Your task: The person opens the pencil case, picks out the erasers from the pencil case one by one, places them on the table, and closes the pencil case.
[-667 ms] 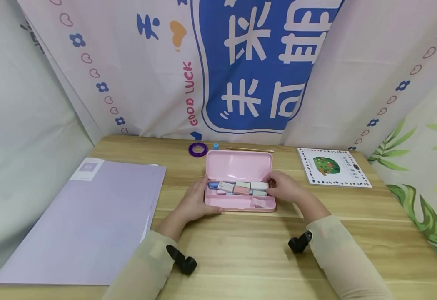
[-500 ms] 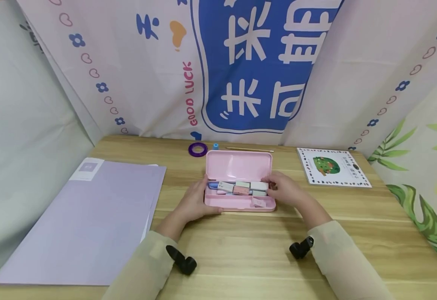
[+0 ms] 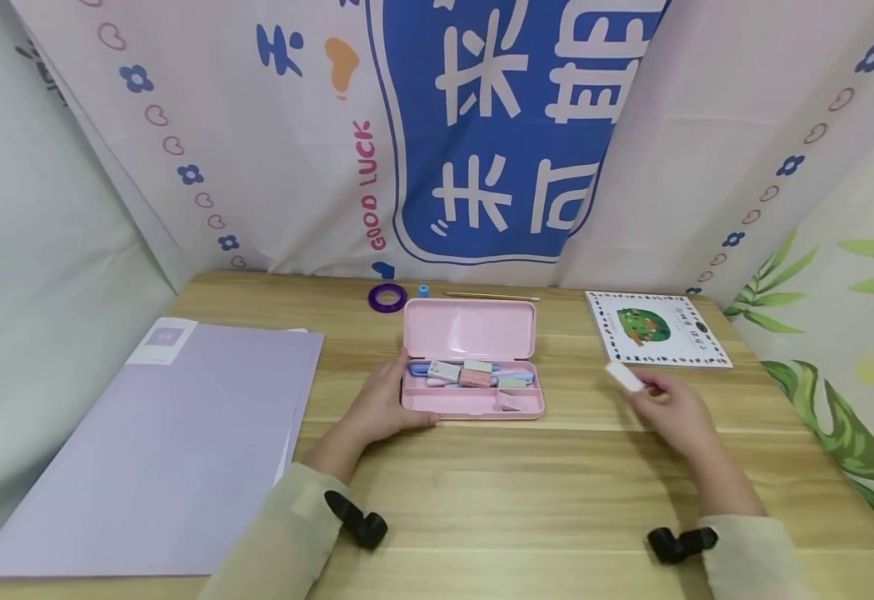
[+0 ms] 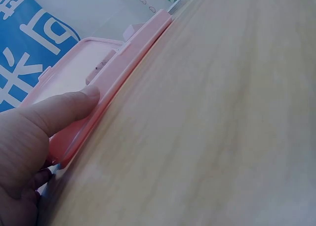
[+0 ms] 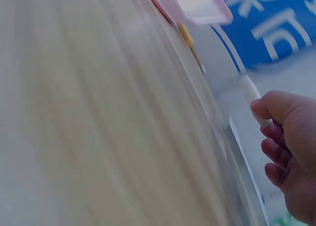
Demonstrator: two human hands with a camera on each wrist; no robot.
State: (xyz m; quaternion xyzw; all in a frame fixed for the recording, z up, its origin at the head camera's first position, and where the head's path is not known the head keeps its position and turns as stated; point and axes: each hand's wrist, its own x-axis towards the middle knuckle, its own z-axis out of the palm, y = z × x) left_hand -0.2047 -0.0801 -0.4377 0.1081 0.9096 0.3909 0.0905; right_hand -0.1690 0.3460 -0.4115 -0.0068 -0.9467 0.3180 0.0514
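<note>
A pink pencil case (image 3: 470,307) lies with its lid raised at the middle of the table. Inside are several erasers, among them a pink eraser (image 3: 475,378), above blue and pink pens; one small eraser (image 3: 510,402) sits in the front compartment. My left hand (image 3: 379,402) holds the case by its left end, the thumb along the front wall, as the left wrist view confirms. Off to the right, my right hand (image 3: 676,412) pinches a white eraser (image 3: 624,377) between thumb and fingers above the table. In the right wrist view that eraser (image 5: 250,90) points away from the thumb.
A lilac folder (image 3: 159,450) covers the table's left side. Behind the case lie a purple tape ring (image 3: 387,297), a small blue object (image 3: 424,291) and a pencil (image 3: 491,296). At the right back is a booklet (image 3: 657,329); a printed curtain hangs behind the table.
My right hand has lifted the white eraser out of the case's right end and moved right with it. The left hand stays on the case. The head view has shifted slightly.
</note>
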